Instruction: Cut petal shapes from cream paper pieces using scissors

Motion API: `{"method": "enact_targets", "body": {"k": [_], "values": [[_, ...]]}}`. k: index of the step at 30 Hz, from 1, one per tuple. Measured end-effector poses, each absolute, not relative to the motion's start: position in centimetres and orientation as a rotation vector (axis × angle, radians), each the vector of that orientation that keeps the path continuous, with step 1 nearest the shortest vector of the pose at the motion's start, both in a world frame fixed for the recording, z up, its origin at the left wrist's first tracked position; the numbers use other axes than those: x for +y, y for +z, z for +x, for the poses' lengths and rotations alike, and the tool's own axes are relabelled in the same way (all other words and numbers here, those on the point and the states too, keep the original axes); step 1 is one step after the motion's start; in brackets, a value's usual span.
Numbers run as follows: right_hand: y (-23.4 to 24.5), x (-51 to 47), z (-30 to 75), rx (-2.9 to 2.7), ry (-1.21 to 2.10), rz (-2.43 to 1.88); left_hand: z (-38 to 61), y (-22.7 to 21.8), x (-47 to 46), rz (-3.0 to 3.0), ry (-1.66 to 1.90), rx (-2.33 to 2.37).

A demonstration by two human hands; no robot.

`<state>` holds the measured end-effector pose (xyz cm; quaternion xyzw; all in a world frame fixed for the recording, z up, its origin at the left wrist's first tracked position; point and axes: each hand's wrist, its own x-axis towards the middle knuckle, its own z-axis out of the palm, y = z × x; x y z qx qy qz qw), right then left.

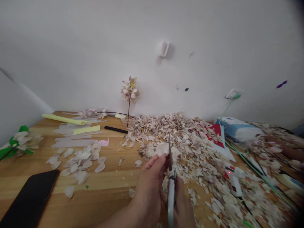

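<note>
My left hand (150,180) pinches a thin pale petal (162,148) between thumb and fingers, holding it above the table at the centre. Wrapped round the handles of a pair of scissors (171,186) is my right hand (182,205), partly hidden behind them. The blades point up and away from me, right beside the petal and my left fingertips. A large heap of pale, brownish petal scraps (166,126) spreads behind and to the right of my hands. To the left lies a looser group of whole petals (82,160).
A petal flower on a stem (129,91) stands near the wall, with a black pen (116,129) before it. A black phone (30,196) lies front left. To the right are a glue gun (234,182), cables, a tissue pack (238,128) and another person's arm (282,147).
</note>
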<state>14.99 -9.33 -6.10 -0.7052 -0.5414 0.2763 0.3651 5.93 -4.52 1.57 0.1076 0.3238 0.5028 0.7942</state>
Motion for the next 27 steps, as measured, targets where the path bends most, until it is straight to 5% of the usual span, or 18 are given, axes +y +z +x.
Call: {"method": "enact_targets", "body": {"k": [27], "values": [[-5.8, -9.9, 15.1, -1.215, 0.748, -1.714, 5.7, 1.3, -3.8, 0.24, 1.166, 0.712]]}}
